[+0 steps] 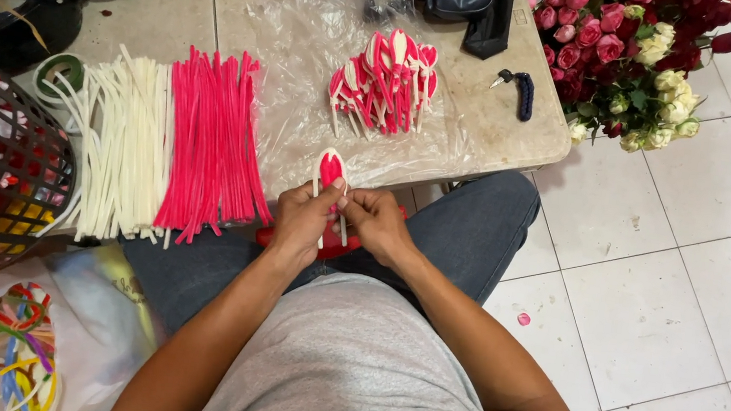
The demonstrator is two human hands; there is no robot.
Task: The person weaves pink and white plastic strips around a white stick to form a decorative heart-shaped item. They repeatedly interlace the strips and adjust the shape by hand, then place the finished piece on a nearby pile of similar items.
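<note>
Both forearms reach forward from the torso and converge above the lap, wrists nearly meeting. The left hand (303, 221) is curled, its thumb and fingers (334, 189) pinched shut at the tips. The right hand (379, 223) sits just beside it, knuckles up, its fingers likewise pinched, tips touching those of the left

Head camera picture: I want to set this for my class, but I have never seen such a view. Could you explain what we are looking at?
The camera sits on a seated person's head and looks down at their lap and a low table. The left hand and right hand together hold a pink and white loop. On the table lie a pile of finished loops on clear plastic sheet, pink stems and white stems. Roses stand to the right.
</note>
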